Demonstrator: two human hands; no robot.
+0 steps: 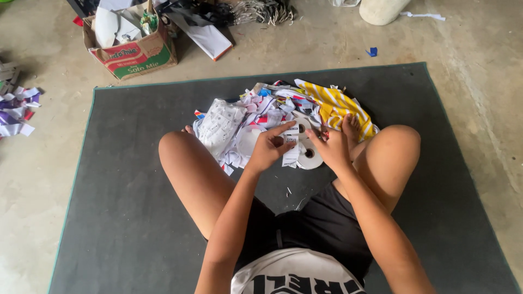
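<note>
Left hand pinches the white label strip near its top, right hand fingers curled just beside, grip unclear; strip judged light, limp, best held by its edges.

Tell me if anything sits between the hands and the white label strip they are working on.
Nothing visible does: the left hand pinches the white printed label strip directly, and the right hand is just beside it.

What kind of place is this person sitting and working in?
Probably a home floor workspace, maybe a garage or porch: bare concrete floor, a grey mat to sit on, a worn cardboard box of scraps, and a pile of labels.
</note>
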